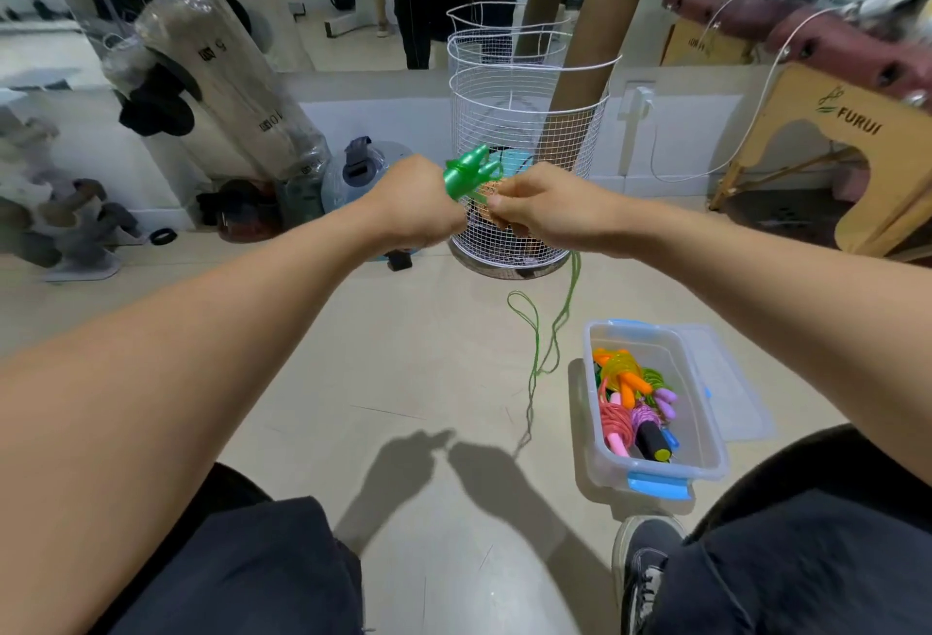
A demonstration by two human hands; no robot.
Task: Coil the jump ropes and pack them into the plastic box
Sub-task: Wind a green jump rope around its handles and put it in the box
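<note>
Both arms reach forward over the tiled floor (pixel 403 357). The left hand (pixel 418 203) grips the green jump rope handles (pixel 466 170); the right hand (pixel 544 208), just beside it, pinches the green cord (pixel 552 332), which hangs in loops to the floor. By the right foot stands an open plastic box (pixel 706 458) holding coiled ropes (pixel 633 402), its lid (pixel 726 382) alongside. Behind the hands stands a white wire basket (pixel 524 94).
</note>
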